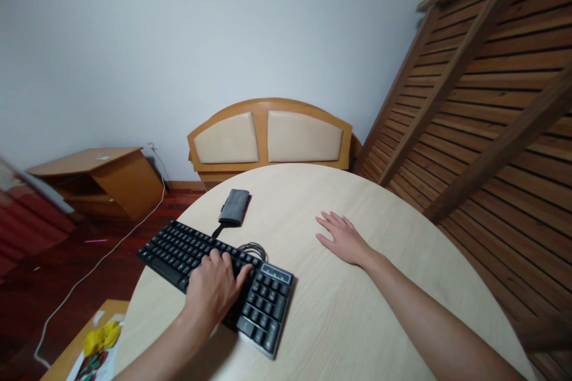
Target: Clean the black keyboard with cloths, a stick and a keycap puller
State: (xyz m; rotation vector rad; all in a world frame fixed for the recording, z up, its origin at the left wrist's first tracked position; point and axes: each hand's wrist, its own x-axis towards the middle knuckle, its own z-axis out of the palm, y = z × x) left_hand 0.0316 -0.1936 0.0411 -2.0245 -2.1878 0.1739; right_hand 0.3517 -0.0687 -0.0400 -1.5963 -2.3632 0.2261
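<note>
A black keyboard (263, 303) lies slanted across the left part of the round table (313, 321), its far left end reaching past the table's rim. Over its middle is my left hand (214, 283), fingers curled and thumb to the right, closed on the keyboard; the fingertips are partly hidden. A looped black cable (254, 248) shows behind it. Just beyond the keyboard lies a grey folded case that looks like a wallet (235, 207), with a dark strap. My right hand (342, 237) rests palm down on the tabletop, fingers spread, holding nothing.
Behind the table stands a wooden headboard (263, 106) with cream panels. A slatted wooden frame (491, 101) leans along the right. Left are a low cabinet (134, 181), a white cord (105, 262) on the floor and a yellow item (102, 338) on a lower surface.
</note>
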